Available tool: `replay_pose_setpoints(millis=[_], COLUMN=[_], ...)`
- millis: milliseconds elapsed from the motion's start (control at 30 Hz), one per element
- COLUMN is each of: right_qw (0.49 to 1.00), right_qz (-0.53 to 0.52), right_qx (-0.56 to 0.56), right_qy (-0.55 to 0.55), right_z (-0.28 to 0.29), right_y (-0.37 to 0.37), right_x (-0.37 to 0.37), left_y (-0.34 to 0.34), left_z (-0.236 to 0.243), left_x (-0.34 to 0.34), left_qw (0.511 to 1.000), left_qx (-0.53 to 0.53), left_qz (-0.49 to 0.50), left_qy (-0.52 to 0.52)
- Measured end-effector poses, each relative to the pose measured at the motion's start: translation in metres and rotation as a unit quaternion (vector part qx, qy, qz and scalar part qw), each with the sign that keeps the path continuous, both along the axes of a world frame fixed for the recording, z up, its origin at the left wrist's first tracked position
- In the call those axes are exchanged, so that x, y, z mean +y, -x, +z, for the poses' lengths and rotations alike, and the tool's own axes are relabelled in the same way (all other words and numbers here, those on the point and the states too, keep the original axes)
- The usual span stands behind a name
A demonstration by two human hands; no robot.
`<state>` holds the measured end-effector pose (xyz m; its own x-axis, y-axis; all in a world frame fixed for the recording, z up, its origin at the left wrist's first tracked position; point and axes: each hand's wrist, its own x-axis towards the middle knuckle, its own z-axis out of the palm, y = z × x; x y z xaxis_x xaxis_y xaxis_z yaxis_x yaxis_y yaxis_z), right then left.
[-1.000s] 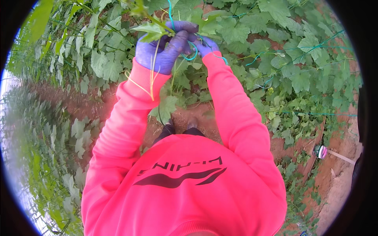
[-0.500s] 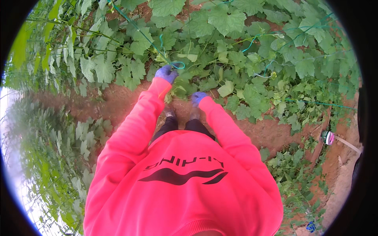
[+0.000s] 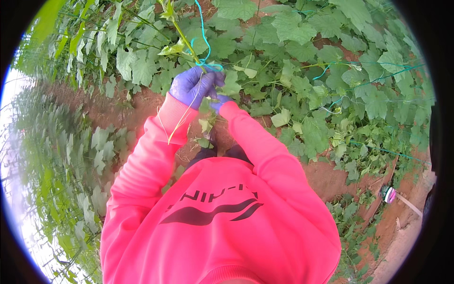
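Observation:
My left hand (image 3: 191,86), in a purple glove, is closed around a green vine stem (image 3: 181,34) that rises from its fingers toward the top. A turquoise string (image 3: 206,40) is looped about that stem just above the fingers. Thin pale tendrils (image 3: 178,124) hang over the wrist and the pink cuff. Just right of the left hand and lower down is my right hand (image 3: 220,102), also gloved. Its fingers are curled and partly hidden, so what they hold does not show. Leaves (image 3: 205,127) hang below the two hands.
Dense leafy vines (image 3: 302,66) fill the far side and the right. More vines (image 3: 101,156) stand at the left. Other strings (image 3: 390,151) run across on the right. A small round container (image 3: 388,194) and a pale strap lie on bare soil (image 3: 326,177) at the right.
My left hand has come nearer, with the vine stem and string now seen clearly in it. My right hand has moved left and up, close to the left one.

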<state>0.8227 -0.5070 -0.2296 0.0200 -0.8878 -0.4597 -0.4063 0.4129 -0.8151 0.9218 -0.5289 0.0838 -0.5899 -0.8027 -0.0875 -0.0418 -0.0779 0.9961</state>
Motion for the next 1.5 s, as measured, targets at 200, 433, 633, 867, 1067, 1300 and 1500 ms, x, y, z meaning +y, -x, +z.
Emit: replay_pose_setpoints(millis=[200,433,633,867,1067,1300,1500], right_qw=[0.957,0.950,0.959,0.945,0.943,0.951,0.917], right_qz=[-0.158,-0.195,-0.259,-0.078,0.049,0.247,0.268], right_qx=[-0.070,-0.157,-0.102,-0.176,-0.235,-0.164,-0.277], right_qy=[0.232,0.187,-0.054,-0.266,-0.230,-0.085,-0.098], right_z=[0.201,0.145,0.023,-0.031,0.092,0.159,0.252], right_y=[0.063,0.163,0.137,0.096,0.069,0.077,0.089], right_x=[-0.147,-0.174,0.004,0.138,0.172,0.199,0.199], left_y=[-0.002,0.043,0.059,0.018,-0.061,-0.082,-0.081], left_z=[0.108,0.090,-0.061,-0.142,-0.138,-0.123,-0.010], left_x=[-0.008,-0.027,-0.036,-0.004,0.106,0.164,0.169], left_qw=[0.976,0.970,0.971,0.915,0.893,0.965,0.981], left_qx=[0.109,0.157,-0.198,-0.337,-0.376,-0.220,-0.117], left_qz=[0.051,0.000,-0.067,0.050,-0.247,-0.079,-0.157], left_qy=[0.183,0.185,0.115,0.217,-0.013,0.123,0.014])
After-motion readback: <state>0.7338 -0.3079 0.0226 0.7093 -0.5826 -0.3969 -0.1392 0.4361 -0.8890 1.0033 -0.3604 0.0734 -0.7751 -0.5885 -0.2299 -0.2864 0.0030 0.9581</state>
